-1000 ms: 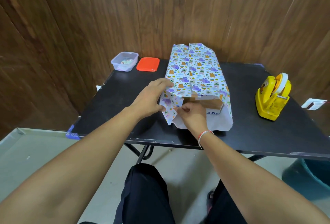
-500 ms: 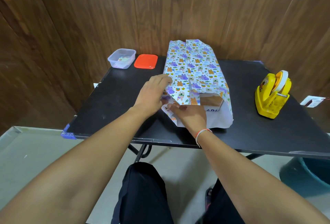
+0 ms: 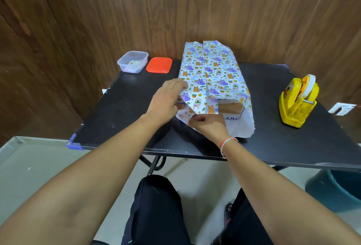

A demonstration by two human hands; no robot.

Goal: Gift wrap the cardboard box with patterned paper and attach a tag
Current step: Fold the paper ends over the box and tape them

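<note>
- We count one cardboard box [image 3: 231,108] on the black worktop [image 3: 127,112], wrapped in one sheet of patterned paper [image 3: 211,72]; only its near end shows.
- Two hands: the left hand [image 3: 166,101] lies on the box's left near corner, fingers curled over the paper; the right hand [image 3: 210,125] pinches the folded flap at the near end.
- One yellow tape dispenser [image 3: 297,102], one clear container [image 3: 132,62], one orange lid [image 3: 159,65].
- The container's contents are too small to read.
</note>
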